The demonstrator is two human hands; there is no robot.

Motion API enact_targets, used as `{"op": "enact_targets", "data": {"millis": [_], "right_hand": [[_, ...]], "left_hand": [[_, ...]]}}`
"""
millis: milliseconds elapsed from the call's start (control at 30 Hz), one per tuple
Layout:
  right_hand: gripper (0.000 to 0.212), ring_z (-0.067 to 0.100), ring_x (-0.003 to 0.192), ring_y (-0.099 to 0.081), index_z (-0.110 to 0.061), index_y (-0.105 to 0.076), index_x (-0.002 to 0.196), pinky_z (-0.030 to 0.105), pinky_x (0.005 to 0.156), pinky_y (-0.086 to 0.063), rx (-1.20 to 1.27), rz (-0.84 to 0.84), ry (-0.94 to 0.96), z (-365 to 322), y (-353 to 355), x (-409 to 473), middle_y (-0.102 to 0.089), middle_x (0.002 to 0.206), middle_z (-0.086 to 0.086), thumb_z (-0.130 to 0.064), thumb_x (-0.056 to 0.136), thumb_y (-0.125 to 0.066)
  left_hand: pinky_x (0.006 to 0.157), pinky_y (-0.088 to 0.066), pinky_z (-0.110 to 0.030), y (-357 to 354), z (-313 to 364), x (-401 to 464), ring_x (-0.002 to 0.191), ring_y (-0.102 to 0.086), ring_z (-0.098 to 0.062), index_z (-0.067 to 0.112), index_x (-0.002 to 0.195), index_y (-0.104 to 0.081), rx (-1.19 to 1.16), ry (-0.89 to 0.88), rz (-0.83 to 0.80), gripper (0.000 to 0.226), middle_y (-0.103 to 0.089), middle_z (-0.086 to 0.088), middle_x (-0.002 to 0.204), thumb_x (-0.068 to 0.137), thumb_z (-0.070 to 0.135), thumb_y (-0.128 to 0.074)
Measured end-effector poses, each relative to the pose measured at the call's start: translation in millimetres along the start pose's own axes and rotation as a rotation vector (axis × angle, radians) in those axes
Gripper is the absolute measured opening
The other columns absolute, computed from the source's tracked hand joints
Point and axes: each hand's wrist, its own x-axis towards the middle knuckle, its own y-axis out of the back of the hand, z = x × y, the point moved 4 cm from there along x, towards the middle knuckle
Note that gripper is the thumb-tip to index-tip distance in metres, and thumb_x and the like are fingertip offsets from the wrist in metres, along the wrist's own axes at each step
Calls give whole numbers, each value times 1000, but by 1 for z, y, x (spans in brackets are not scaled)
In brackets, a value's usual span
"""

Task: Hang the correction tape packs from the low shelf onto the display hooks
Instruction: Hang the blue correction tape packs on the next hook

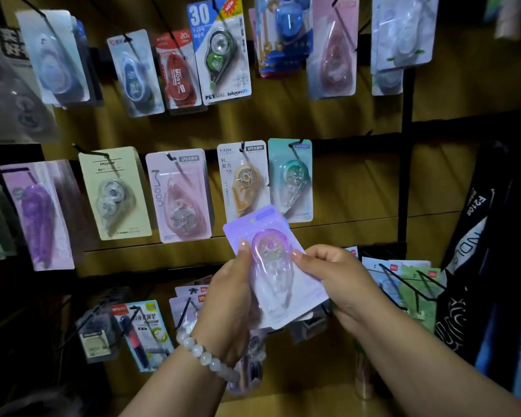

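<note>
While gripped, lilac pack [272, 266] sits between left hand [230, 296] and right hand [334, 284].

There are 2 hands, the left hand [226, 293] and the right hand [334, 284], and together they hold 1 purple pack [275, 266]. The middle row [193, 191] shows 5 hanging packs: 1 purple, 1 cream, 1 pink, 1 white and 1 teal. The left wrist wears 1 bead bracelet [206, 356].

A lilac correction tape pack [271, 266] with a clear purple blister is tilted, top leaning left, just below the middle row's yellow pack [243, 179].
</note>
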Motion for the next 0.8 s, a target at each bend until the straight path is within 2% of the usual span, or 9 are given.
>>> {"op": "enact_targets", "data": {"millis": [33,67,133,200,333,467,600,667,800], "right_hand": [[30,23,73,-40,-18,-54,55,31,63,-29,7,13,-3,1,2,0,-48,76,12,-29,77,-72],[31,23,73,-40,-19,-53,54,31,63,-29,9,29,2,0,4,0,-48,76,12,-29,77,-72],[28,22,73,-41,-17,-55,58,33,68,-29,19,68,39,-5,8,2,-49,75,11,-34,74,-71],[28,23,71,-43,-14,-56,62,34,69,-30,25,94,76,-11,10,4,-51,74,13,-31,78,-70],[28,23,71,-41,-19,-55,57,35,70,-30,23,155,141,-20,13,9,-48,72,10,-35,77,-68],[27,21,73,-39,-20,-56,64,34,71,-31,71,251,199,-31,23,11,-44,77,8,-34,85,-65],[32,19,74,-40,-20,-50,63,31,67,-33,139,357,308,-58,32,19,-46,78,8,-32,89,-62],[32,20,74,-45,-19,-52,62,33,68,-36,149,390,340,-69,32,25,-51,77,10,-36,87,-62],[29,19,66,-52,-14,-52,71,31,63,-39,124,429,335,-76,29,35,-59,72,7,-30,94,-58]], "left_hand": [[67,-61,-39,1,0,0,74,-74,-26,10,106,-70,-10,11,25,48,-77,-8,88,96,49,-44],[59,-60,-33,0,1,-1,69,-73,-24,8,103,-68,-7,5,39,46,-76,-5,83,98,47,-44],[37,-43,-16,-2,5,-6,45,-63,-12,9,87,-63,6,-25,34,36,-69,1,60,99,38,-45],[30,-32,-11,-5,8,-11,29,-48,-5,12,77,-55,24,-56,26,33,-59,6,44,99,34,-46],[30,-31,-11,-8,16,-14,26,-42,-3,9,81,-54,-24,-87,42,30,-56,3,47,98,32,-49],[31,-27,-13,-9,18,-17,25,-32,-4,10,79,-50,-51,-62,56,30,-39,9,34,98,32,-49],[41,-19,-17,0,12,-13,33,-19,-9,11,80,-49,17,-53,102,34,-25,5,43,97,41,-49],[40,-21,-17,-1,10,-14,32,-23,-10,8,89,-54,8,-45,98,34,-29,3,47,98,40,-48],[32,-28,-12,0,8,-12,28,-42,-7,4,98,-60,-6,-28,87,34,-55,3,47,99,35,-47]]}}
